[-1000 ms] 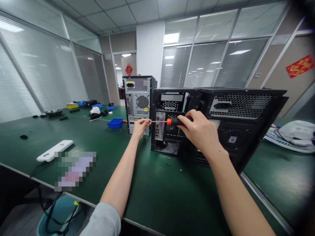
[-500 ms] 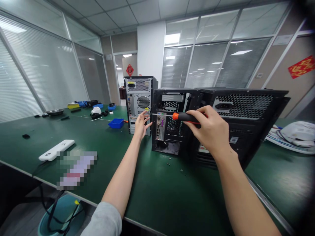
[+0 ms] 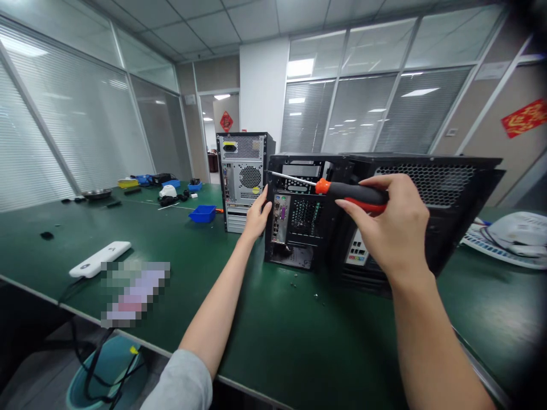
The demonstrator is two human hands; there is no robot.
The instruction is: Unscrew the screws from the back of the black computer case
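My right hand (image 3: 395,225) is wrapped round the black and red grip of a screwdriver (image 3: 350,193) with an orange collar. Its thin shaft points left, and the tip reaches the upper left edge of a black computer case (image 3: 335,228) with its rear side facing me. My left hand (image 3: 257,217) lies with fingers stretched along that case's left edge; whether the hidden fingertips press on it I cannot tell. Several small screws (image 3: 315,295) lie on the green table (image 3: 273,341) in front of the case.
A second computer case (image 3: 243,182) stands behind on the left, and a larger black one (image 3: 453,199) is close on the right. A blue tray (image 3: 202,214), a white power bank (image 3: 100,259) and a blurred-out flat item (image 3: 139,293) are leftward. A teal bin (image 3: 106,370) stands below the table edge.
The screwdriver's tip has moved up the case's left edge, and my right hand has shifted right. My left hand has moved right and up, to the case's edge.
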